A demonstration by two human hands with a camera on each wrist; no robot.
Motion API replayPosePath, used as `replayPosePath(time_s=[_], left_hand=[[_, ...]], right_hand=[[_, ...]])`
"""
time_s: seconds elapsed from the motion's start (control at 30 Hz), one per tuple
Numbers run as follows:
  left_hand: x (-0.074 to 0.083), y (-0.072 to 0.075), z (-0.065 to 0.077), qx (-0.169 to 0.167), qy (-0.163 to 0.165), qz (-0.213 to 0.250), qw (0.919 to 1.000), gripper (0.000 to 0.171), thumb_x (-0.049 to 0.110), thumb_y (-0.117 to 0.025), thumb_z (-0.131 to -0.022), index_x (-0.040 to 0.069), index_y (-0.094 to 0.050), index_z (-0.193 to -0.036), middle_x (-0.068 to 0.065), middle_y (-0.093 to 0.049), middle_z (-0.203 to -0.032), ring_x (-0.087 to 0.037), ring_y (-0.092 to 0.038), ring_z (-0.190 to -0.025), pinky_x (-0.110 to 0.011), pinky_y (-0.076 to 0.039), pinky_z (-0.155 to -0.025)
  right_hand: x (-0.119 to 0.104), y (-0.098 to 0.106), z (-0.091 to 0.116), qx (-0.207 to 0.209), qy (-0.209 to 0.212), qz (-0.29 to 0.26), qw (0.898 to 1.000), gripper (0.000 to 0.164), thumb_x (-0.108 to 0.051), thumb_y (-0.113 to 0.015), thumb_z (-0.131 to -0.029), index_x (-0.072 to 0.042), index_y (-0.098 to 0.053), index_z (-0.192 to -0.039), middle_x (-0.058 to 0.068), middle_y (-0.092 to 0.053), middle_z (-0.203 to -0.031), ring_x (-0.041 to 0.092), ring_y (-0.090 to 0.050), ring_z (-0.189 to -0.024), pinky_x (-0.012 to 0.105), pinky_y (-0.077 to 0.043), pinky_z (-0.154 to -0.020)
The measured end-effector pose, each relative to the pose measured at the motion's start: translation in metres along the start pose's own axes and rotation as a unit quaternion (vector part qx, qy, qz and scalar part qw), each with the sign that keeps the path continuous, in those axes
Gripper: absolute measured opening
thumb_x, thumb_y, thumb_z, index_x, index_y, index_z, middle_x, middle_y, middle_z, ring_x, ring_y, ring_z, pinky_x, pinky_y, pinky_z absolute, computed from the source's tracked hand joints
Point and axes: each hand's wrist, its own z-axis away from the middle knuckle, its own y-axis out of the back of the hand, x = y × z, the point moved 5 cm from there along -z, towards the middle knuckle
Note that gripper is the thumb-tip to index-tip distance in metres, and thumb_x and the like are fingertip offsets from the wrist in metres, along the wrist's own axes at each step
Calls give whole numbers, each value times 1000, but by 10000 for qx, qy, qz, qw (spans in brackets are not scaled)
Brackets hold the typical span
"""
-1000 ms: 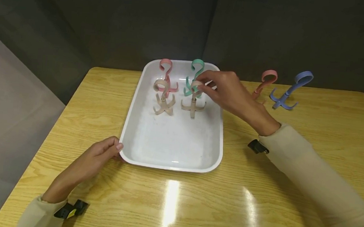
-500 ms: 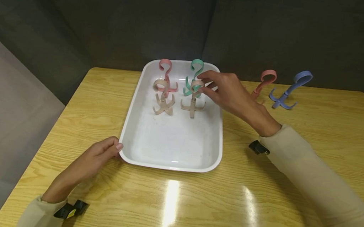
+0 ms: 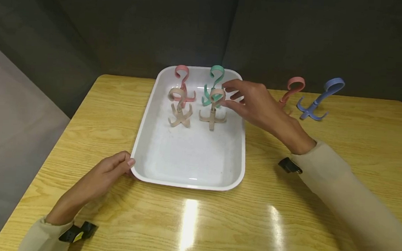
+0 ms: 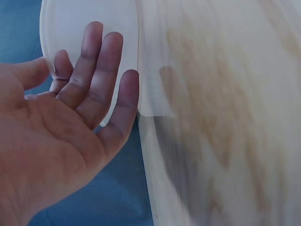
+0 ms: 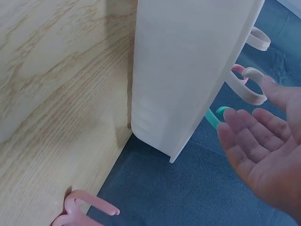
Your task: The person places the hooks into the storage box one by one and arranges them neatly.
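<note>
In the head view, a white tray [image 3: 191, 156] lies on the wooden table. My left hand [image 3: 103, 175] holds its near left corner, thumb over the rim and fingers along the outer wall. Two beige four-prong hooks stand in the tray: a right one [image 3: 212, 119] and a left one [image 3: 180, 118]. Behind them stand a pink hook [image 3: 182, 67] and a green hook [image 3: 217, 68]. My right hand [image 3: 259, 104] is beside the right beige hook's loop, thumb and fingers spread apart, holding nothing. In the right wrist view that loop [image 5: 249, 96] is near the thumb.
Right of the tray, another pink hook [image 3: 288, 95], its base partly hidden by my right hand, and a blue hook [image 3: 319, 99] stand on the table [image 3: 355, 141]. A dark curtain [image 3: 159, 23] hangs right behind the table's far edge.
My right hand has let go of the right beige hook's loop and drawn slightly right, its fingers parting. That hook stays standing in the tray. The left hand keeps its place on the tray.
</note>
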Motion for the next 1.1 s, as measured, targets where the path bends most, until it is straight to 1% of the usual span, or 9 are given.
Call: replayPosePath(time_s=[0.17, 0.3, 0.4, 0.5, 0.6, 0.77, 0.83, 0.97, 1.1], left_hand=[[-1, 1, 0, -25, -11, -17, 10000, 34, 24, -44, -114, -1, -50, -92, -14, -51, -90, -28, -50, -86, -35, -44, -76], [-1, 1, 1, -40, 9, -13, 10000, 33, 24, -44, -114, -1, -52, -93, -13, -57, -94, -27, -55, -92, -34, -49, -82], [-1, 1, 1, -29, 2, -14, 10000, 33, 24, -44, -114, -1, -52, -93, -13, -56, -94, -27, -54, -92, -34, -48, -81], [0, 1, 1, -22, -9, -12, 10000, 33, 24, -44, -114, -1, -51, -93, -14, -52, -93, -28, -50, -90, -35, -44, -78], [0, 0, 1, -26, -6, 1, 10000, 33, 24, -44, -114, -1, -51, -93, -15, -53, -94, -28, -51, -90, -34, -45, -79], [0, 0, 0, -38, -22, 6, 10000, 33, 23, -44, -114, -1, -52, -94, -15, -55, -95, -27, -53, -91, -33, -47, -81], [0, 0, 0, -31, -24, 7, 10000, 33, 23, -44, -114, -2, -52, -94, -15, -55, -95, -27, -53, -92, -33, -47, -82], [0, 0, 0, 0, 14, 0, 10000, 33, 24, -45, -114, -1, -52, -93, -15, -52, -93, -28, -50, -89, -34, -44, -78], [0, 0, 1, 3, 42, -30, 10000, 33, 24, -45, -114, 0, -52, -94, -13, -53, -93, -27, -51, -88, -34, -45, -78]], right_hand=[[2, 5, 7, 75, -46, 131, 9999, 49, -21, -81, -94, 1, -63, -134, 19, -69, -128, 35, -72, -106, 50, -55, -94], [6, 9, 12, 100, -203, 234, 9995, 54, -23, -82, -93, 2, -61, -137, 20, -66, -133, 36, -69, -111, 51, -53, -98], [10, 13, 18, 174, -316, 263, 9990, 56, -23, -82, -93, 2, -60, -138, 20, -63, -138, 39, -66, -116, 52, -51, -100], [14, 18, 24, 305, -362, 310, 9984, 57, -22, -83, -93, 2, -59, -139, 20, -61, -139, 39, -63, -121, 54, -49, -101], [16, 22, 29, 429, -324, 388, 9978, 57, -21, -84, -92, 0, -60, -139, 19, -62, -138, 39, -61, -122, 54, -49, -97], [20, 30, 38, 509, -431, 385, 9970, 58, -19, -83, -93, 0, -58, -141, 19, -60, -139, 39, -60, -120, 52, -50, -89], [21, 33, 43, 555, -499, 380, 9965, 57, -18, -82, -93, 0, -57, -141, 19, -59, -140, 38, -61, -118, 51, -51, -88], [25, 41, 49, 654, -599, 337, 9955, 56, -17, -82, -93, -1, -58, -141, 19, -60, -140, 38, -63, -116, 51, -54, -89], [29, 49, 55, 744, -681, 354, 9943, 56, -17, -81, -94, -2, -58, -142, 17, -63, -135, 38, -68, -102, 51, -54, -85]])
